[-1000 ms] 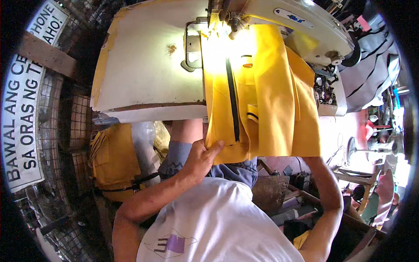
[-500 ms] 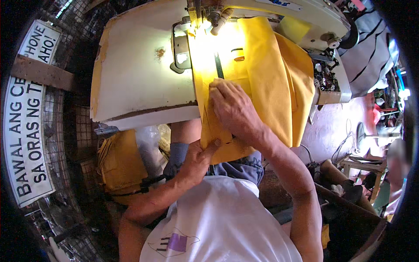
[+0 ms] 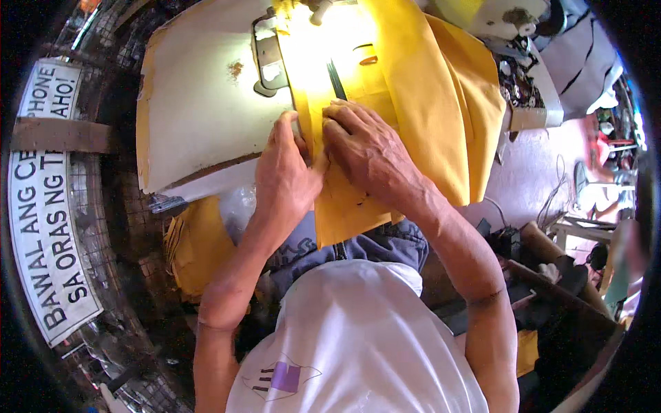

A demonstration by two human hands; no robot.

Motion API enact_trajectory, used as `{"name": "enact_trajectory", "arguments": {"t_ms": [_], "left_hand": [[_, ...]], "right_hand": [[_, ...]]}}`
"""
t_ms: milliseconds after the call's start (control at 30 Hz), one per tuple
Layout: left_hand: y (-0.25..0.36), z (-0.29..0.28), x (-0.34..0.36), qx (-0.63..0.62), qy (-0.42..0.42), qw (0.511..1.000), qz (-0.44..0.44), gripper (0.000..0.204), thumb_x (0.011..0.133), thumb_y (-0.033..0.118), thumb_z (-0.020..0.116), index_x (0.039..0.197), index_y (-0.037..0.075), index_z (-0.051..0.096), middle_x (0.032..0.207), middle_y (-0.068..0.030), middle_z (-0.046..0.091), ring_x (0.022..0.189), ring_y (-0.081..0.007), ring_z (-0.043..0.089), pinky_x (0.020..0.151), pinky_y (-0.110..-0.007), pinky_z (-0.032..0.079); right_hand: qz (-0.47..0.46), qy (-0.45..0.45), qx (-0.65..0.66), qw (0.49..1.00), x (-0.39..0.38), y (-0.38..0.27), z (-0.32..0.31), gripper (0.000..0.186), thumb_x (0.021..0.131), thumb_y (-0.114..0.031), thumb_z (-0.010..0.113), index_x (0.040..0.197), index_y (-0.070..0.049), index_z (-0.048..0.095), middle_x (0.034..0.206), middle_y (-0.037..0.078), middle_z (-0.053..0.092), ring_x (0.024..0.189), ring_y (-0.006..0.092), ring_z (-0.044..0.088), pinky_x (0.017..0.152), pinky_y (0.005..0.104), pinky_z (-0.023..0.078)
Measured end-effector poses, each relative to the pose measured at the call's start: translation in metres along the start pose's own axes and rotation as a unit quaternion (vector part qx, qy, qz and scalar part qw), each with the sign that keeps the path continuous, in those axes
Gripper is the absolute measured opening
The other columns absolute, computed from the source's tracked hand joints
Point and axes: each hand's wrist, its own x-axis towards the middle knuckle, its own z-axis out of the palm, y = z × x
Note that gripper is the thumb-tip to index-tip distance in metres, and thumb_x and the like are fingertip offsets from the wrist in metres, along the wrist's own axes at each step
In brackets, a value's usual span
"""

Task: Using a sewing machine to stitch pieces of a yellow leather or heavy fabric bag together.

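Note:
A large piece of yellow fabric (image 3: 434, 124) lies under the bright lamp of a sewing machine (image 3: 485, 17) and hangs over the table's front edge. A black zipper strip (image 3: 335, 79) runs along it toward my fingers. My right hand (image 3: 372, 151) is closed on the fabric at the strip's near end, fingers bent together. Close beside it, my left hand (image 3: 286, 165) grips the fabric's left edge, thumb over the cloth and fingers along its outer side. Glare washes out the needle area. A small yellow loop (image 3: 367, 55) stands out on the fabric.
The pale worktable (image 3: 200, 96) extends left, with a dark-rimmed metal plate (image 3: 272, 65) set into it. More yellow fabric (image 3: 200, 248) is stacked below. Loose small metal parts (image 3: 516, 79) sit at the right. A wire mesh wall with a white sign (image 3: 41, 241) stands far left.
My left hand has moved up from the fabric's lower edge to its left edge, beside my right hand. The head view has shifted, so the machine sits higher in the picture.

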Motion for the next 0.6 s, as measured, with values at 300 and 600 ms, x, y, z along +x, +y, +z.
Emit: {"name": "enact_trajectory", "arguments": {"t_ms": [300, 600], "left_hand": [[0.0, 0.0, -0.009, -0.174, 0.029, 0.977, -0.122, 0.027, 0.093, 0.005, 0.066, 0.119, -0.002, 0.065, 0.076, -0.0013, 0.064, 0.066, -0.0063, 0.055, 0.061, -0.026, 0.048], [0.004, 0.003, -0.01, -0.225, 0.023, 0.965, -0.136, 0.023, 0.096, 0.002, 0.062, 0.117, -0.007, 0.067, 0.095, -0.0031, 0.07, 0.082, -0.0063, 0.061, 0.077, -0.023, 0.051]], "right_hand": [[0.016, -0.002, 0.026, 1.0, -0.009, 0.005, 0.001, 0.031, 0.087, -0.014, 0.058, 0.112, 0.003, 0.062, 0.12, 0.018, 0.06, 0.12, 0.034, 0.056, 0.107, 0.043, 0.044], [0.032, -0.012, 0.033, 0.999, -0.007, 0.006, 0.002, 0.03, 0.085, -0.014, 0.057, 0.108, 0.004, 0.065, 0.115, 0.017, 0.061, 0.116, 0.032, 0.057, 0.102, 0.0398, 0.046]]}}
